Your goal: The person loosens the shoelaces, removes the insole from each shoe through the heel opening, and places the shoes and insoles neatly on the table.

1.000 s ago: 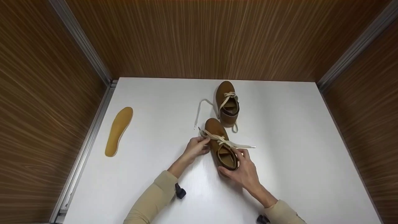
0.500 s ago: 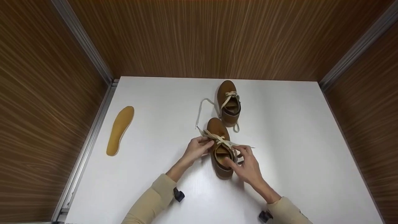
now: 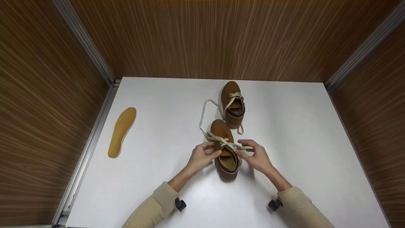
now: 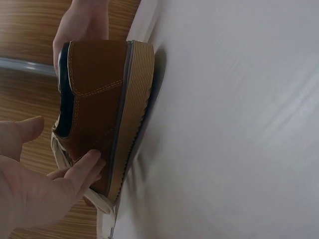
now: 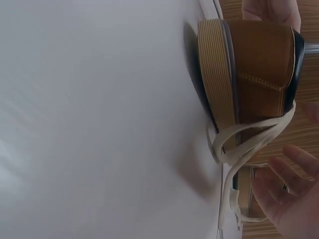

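A brown lace-up shoe (image 3: 221,129) stands in the middle of the white table, toe pointing away, with its cream laces (image 3: 228,145) crossing the front. My left hand (image 3: 202,157) is at its left side; in the left wrist view the extended fingers (image 4: 87,169) rest against the brown upper, thumb held apart. On the other side, my right hand (image 3: 258,158) is beside the laces, thumb close to the collar. The right wrist view shows the right fingers (image 5: 289,172) loosely spread with nothing gripped, and a loop of lace (image 5: 234,142) hanging down the shoe's side.
Just behind stands a matching brown shoe (image 3: 228,90), its long lace (image 3: 204,110) trailing left on the table (image 3: 164,104). A tan insole (image 3: 121,133) lies at the far left. Wood-grain panels (image 3: 202,38) enclose the back and sides.
My right hand has gone from gripping the near shoe's heel and collar to its right side by the laces, fingers loosened. My left thumb has slid from the lace toward the shoe's opening.
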`<state>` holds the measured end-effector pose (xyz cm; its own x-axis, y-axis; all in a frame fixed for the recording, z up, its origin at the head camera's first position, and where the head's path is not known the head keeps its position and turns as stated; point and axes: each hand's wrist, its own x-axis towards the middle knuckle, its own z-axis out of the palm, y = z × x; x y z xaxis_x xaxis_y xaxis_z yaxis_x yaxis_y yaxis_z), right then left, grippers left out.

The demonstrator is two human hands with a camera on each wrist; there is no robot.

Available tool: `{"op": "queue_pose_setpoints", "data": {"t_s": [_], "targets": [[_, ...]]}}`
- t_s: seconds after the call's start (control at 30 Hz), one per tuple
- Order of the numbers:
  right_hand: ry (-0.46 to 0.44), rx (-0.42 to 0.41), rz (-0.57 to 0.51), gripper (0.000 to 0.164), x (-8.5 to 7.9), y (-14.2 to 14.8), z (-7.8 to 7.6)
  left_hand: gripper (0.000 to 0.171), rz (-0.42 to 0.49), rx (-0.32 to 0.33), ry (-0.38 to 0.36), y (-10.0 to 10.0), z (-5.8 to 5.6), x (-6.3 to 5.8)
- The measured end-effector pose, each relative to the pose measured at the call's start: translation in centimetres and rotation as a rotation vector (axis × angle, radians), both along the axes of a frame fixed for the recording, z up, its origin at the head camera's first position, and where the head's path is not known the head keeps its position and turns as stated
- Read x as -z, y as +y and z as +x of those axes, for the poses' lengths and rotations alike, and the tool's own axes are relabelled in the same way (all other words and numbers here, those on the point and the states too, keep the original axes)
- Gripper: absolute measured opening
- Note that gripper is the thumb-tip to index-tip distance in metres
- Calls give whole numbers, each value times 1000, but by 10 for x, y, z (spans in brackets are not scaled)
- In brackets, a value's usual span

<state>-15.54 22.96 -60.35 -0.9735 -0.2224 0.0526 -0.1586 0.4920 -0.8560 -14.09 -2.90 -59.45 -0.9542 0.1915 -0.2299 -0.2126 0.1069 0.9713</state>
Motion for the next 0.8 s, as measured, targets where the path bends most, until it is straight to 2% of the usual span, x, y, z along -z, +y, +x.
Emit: {"op": "queue_pose_setpoints", "data": {"t_s": [0.2,0.33,0.57,0.8], "targets": [[-53,-84,-48,49,6,-2,-11,58,12,-2,35,2,-2,2],[-74,-117,-92,47,8,-3,-13,56,13,8,60,3,-4,5],[-101,-106,-116,42,13,-5,-13,54,11,32,85,0,-8,8],[-109,-64,-143,42,16,-10,-7,53,13,61,74,-3,-11,11]]}}
